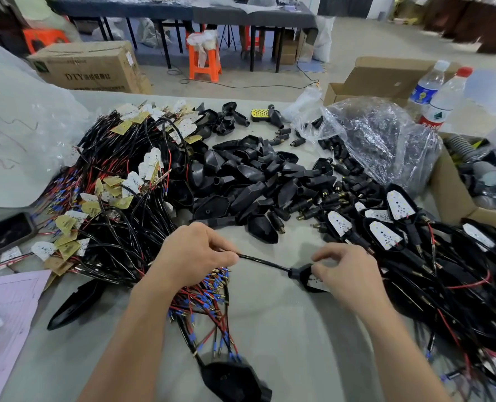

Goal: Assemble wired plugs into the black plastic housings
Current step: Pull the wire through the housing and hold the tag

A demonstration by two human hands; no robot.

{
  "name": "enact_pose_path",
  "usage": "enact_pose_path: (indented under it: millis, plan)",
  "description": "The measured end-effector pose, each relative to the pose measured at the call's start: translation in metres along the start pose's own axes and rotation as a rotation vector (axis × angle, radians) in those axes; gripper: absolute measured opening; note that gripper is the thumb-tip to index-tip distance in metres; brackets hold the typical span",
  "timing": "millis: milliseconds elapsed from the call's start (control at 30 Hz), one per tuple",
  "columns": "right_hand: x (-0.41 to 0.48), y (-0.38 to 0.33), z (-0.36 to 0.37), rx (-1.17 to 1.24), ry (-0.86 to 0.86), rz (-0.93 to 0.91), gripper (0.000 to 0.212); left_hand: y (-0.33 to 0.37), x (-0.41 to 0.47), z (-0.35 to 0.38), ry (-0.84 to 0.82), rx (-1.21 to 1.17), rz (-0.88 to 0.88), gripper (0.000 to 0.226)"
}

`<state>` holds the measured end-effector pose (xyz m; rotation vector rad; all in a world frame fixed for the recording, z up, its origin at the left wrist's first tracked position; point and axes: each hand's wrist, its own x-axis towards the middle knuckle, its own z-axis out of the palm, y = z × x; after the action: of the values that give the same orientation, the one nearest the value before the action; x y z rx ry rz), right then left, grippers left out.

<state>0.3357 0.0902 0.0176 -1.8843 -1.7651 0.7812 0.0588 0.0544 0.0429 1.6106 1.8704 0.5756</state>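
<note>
Two hands meet low at the near centre of the head view, over a grey desk (pixel 284 329). The left hand (pixel 194 253) has its fingers (pixel 226 258) curled, pinching a black cable (pixel 264 264). This cable runs right into the neck of a black housing (pixel 303 275). The right hand (pixel 348 271) grips the wide end of it with bent fingers, just above the desk.

A heap of wired boards (pixel 119 184) fills the desk's left side. Loose housings (pixel 249 175) lie in the middle, and fitted units (pixel 400 227) with trailing wires lie at the right. A clear bag (pixel 380 137) of small plugs sits behind them, and two bottles (pixel 444 94) stand at the far right. A pink sheet (pixel 9 309) and a phone (pixel 3 233) lie at the left edge.

Beyond the desk, the concrete floor carries a carton (pixel 90 68), an orange stool (pixel 204 62) and long tables (pixel 183 10).
</note>
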Motion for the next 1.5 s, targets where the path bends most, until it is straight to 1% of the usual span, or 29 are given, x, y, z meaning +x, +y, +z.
enact_pose_path:
  millis: [33,100,167,200,233,300,367,400,467,533,600,633,667,733,800,867,933,1033,1100,1167,1200,1267,1367,1400,1433,1467,1500]
  plan:
    - [-0.004,-0.009,0.002,-0.029,0.013,-0.084,0.024,0.002,0.002,0.000,-0.055,-0.040,0.011,0.011]
    - [-0.015,-0.031,0.013,0.005,-0.067,-0.284,0.026,0.007,0.006,0.000,-0.148,-0.119,0.033,0.009]
    - [-0.025,-0.054,0.029,0.048,-0.219,-0.418,0.033,0.011,0.009,0.002,-0.170,-0.154,0.068,0.018]
    - [-0.028,-0.063,0.036,0.100,-0.276,-0.432,0.032,0.012,0.010,0.003,-0.142,-0.161,0.088,0.021]
    - [-0.029,-0.068,0.043,0.149,-0.297,-0.425,0.030,0.011,0.011,0.004,-0.097,-0.157,0.103,0.022]
    - [-0.024,-0.070,0.047,0.184,-0.265,-0.380,0.027,0.007,0.011,0.000,-0.022,-0.159,0.098,0.020]
    - [-0.017,-0.062,0.045,0.187,-0.250,-0.328,0.024,-0.002,0.009,-0.008,0.009,-0.184,0.073,0.010]
    - [-0.013,-0.057,0.043,0.191,-0.255,-0.301,0.025,-0.007,0.009,-0.011,0.017,-0.177,0.070,0.009]
    - [-0.007,-0.051,0.039,0.164,-0.293,-0.265,0.028,-0.012,0.009,-0.014,0.032,-0.109,0.078,0.022]
    - [-0.004,-0.047,0.040,0.094,-0.326,-0.240,0.026,-0.011,0.009,-0.011,0.070,-0.024,0.063,0.020]
    - [-0.001,-0.041,0.040,0.042,-0.293,-0.210,0.026,-0.013,0.009,-0.014,0.153,0.035,0.021,0.017]
    - [0.001,-0.038,0.039,0.039,-0.268,-0.191,0.026,-0.016,0.009,-0.017,0.200,0.006,0.009,0.017]
    - [0.002,-0.035,0.038,0.049,-0.254,-0.171,0.026,-0.020,0.010,-0.021,0.244,-0.093,-0.001,0.019]
    - [0.002,-0.031,0.035,0.080,-0.267,-0.148,0.024,-0.023,0.012,-0.026,0.292,-0.383,-0.016,0.022]
    - [0.001,-0.029,0.036,0.043,-0.270,-0.164,0.019,-0.019,0.011,-0.022,0.279,-0.585,-0.006,0.024]
    - [-0.001,-0.033,0.039,0.027,-0.218,-0.220,0.018,-0.014,0.012,-0.013,0.248,-0.705,0.011,0.023]
    - [-0.004,-0.044,0.042,0.121,-0.168,-0.284,0.023,-0.011,0.013,-0.006,0.219,-0.774,0.036,0.018]
    - [-0.003,-0.064,0.047,0.236,-0.161,-0.339,0.022,-0.005,0.014,0.003,0.176,-0.899,0.060,0.006]
    - [-0.001,-0.074,0.050,0.302,-0.160,-0.320,0.018,0.001,0.015,0.009,0.148,-1.075,0.049,0.011]
    - [-0.001,-0.081,0.051,0.367,-0.147,-0.301,0.024,0.007,0.017,0.017,0.156,-1.161,0.024,0.014]
    - [-0.002,-0.084,0.052,0.394,-0.141,-0.295,0.027,0.009,0.017,0.022,0.166,-1.145,0.008,0.010]
    - [-0.004,-0.088,0.054,0.435,-0.166,-0.280,0.030,0.012,0.017,0.029,0.184,-1.104,-0.019,0.012]
    - [-0.006,-0.088,0.056,0.471,-0.320,-0.247,0.028,0.013,0.018,0.032,0.197,-1.036,-0.025,0.020]
    - [-0.004,-0.086,0.054,0.451,-0.367,-0.233,0.027,0.013,0.018,0.032,0.201,-1.003,-0.028,0.022]
    - [-0.001,-0.083,0.052,0.407,-0.376,-0.220,0.035,0.012,0.019,0.031,0.206,-0.978,-0.031,0.025]
    - [0.005,-0.079,0.048,0.329,-0.338,-0.216,0.046,0.011,0.019,0.030,0.211,-0.954,-0.031,0.026]
    - [0.014,-0.075,0.043,0.237,-0.270,-0.219,0.048,0.008,0.019,0.029,0.216,-0.923,-0.029,0.026]
